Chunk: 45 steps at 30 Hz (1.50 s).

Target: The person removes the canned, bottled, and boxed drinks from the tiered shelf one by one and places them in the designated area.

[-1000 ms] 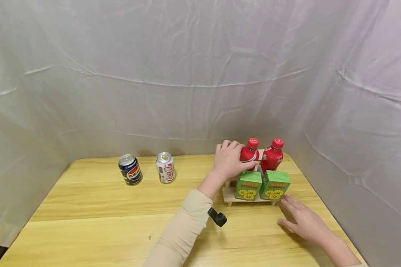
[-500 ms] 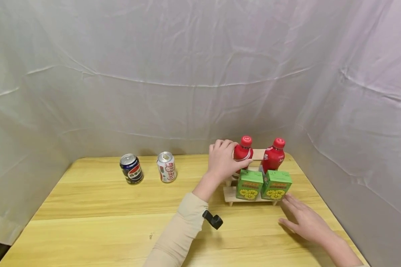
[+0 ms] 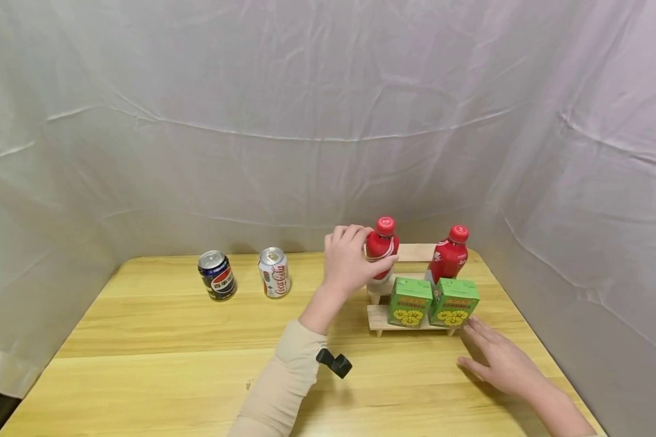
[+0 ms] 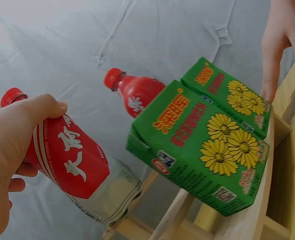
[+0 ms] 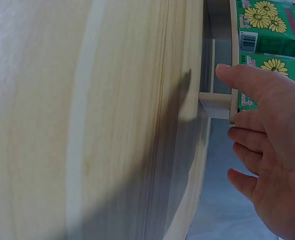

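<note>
As things stand, the left green box point(image 3: 410, 302) and right green box point(image 3: 454, 303) sit side by side on the front step of the wooden rack point(image 3: 379, 316), and the far bottle point(image 3: 449, 260) stands upright behind the right one, its base hidden; I judge those three to be in place. The held bottle point(image 3: 383, 246) looks like the unfinished part, not yet let go, near the rack's left end; whether its base bears on the rack I cannot tell. It lies at about 2 o'clock from the middle of the left grip point(image 3: 347, 260), which is closed round its red label, thumb across the front, with the cap clear above. The boxes are at 4 to 5 o'clock from this bottle, the far bottle at 3. The right grip point(image 3: 500, 361) holds nothing, fingers extended, at 4 o'clock from the right green box, just beside the rack's end; contact is unclear. On the desk point(image 3: 158, 376), well off at 9 o'clock from the left grip, the white can point(image 3: 274, 273) and dark blue can point(image 3: 217, 276) stand untouched.
</note>
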Available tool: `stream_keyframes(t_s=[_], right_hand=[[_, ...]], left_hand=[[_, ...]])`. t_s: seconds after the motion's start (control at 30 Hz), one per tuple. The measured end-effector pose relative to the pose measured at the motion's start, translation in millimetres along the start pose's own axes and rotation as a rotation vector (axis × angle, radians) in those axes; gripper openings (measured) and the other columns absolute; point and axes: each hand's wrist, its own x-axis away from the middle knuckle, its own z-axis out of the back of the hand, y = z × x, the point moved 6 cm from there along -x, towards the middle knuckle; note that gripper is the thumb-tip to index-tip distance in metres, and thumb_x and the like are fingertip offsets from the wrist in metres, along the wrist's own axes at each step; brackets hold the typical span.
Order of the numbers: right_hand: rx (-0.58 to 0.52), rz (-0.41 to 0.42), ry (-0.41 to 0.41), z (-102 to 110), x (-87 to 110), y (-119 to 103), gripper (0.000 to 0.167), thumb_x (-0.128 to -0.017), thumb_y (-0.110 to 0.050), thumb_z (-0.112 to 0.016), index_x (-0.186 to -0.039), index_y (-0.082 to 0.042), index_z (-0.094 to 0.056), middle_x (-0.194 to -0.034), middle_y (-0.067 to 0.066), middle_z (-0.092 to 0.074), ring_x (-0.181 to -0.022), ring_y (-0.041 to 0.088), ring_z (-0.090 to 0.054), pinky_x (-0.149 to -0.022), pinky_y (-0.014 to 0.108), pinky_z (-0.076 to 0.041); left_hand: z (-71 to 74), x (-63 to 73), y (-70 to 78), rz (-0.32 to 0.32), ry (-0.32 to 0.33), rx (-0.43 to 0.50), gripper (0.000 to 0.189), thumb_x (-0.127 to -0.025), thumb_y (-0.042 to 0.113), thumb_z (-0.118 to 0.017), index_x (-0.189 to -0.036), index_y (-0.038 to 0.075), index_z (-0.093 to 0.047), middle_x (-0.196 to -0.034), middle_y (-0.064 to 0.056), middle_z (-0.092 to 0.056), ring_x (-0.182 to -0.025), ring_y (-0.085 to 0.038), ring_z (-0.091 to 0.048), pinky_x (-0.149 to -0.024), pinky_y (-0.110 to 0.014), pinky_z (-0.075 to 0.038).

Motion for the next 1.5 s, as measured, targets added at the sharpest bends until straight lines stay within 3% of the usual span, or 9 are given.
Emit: stream_keyframes(t_s=[0.3,0.7,1.17,1.5], right_hand=[[-0.003,-0.007,-0.005,0,0.0,1,0.073,-0.085,-0.046,-0.070,-0.133,0.006,-0.053,-0.144,0.030,-0.044,-0.131,0.048,-0.045,-0.103,0.059,-0.039],[-0.007,-0.015,-0.015,-1,-0.6,2,0.074,-0.085,-0.047,-0.070,-0.134,0.006,-0.053,-0.145,0.030,-0.043,-0.131,0.048,-0.044,-0.103,0.060,-0.039],[-0.005,-0.009,0.004,-3,-1.2,2,0.073,-0.085,-0.045,-0.070,-0.134,0.005,-0.053,-0.145,0.030,-0.043,-0.131,0.048,-0.044,-0.104,0.059,-0.038],[-0.006,-0.014,0.002,-1,-0.4,2,0.073,-0.085,-0.046,-0.071,-0.134,0.006,-0.053,-0.145,0.030,-0.043,-0.131,0.047,-0.045,-0.104,0.059,-0.038]], left_hand=[[21.8,7.1,-9.3,-0.006,0.039,-0.015,0.058,-0.073,0.063,-0.072,-0.108,0.017,-0.069,-0.106,0.004,-0.069,-0.100,-0.016,-0.052,-0.085,-0.039,-0.041],[42.1,29.3,-17.3,-0.132,0.132,-0.048,0.054,-0.069,0.061,-0.076,-0.099,0.015,-0.071,-0.098,0.002,-0.071,-0.096,-0.017,-0.055,-0.083,-0.039,-0.041],[62.2,58.6,-36.6,-0.244,0.156,-0.095,0.055,-0.063,0.060,-0.077,-0.095,0.016,-0.071,-0.095,0.001,-0.069,-0.094,-0.020,-0.057,-0.080,-0.040,-0.041],[71.3,81.2,-58.8,-0.260,0.137,-0.115,0.058,-0.061,0.060,-0.080,-0.095,0.013,-0.071,-0.095,-0.002,-0.069,-0.092,-0.022,-0.056,-0.082,-0.044,-0.041]])
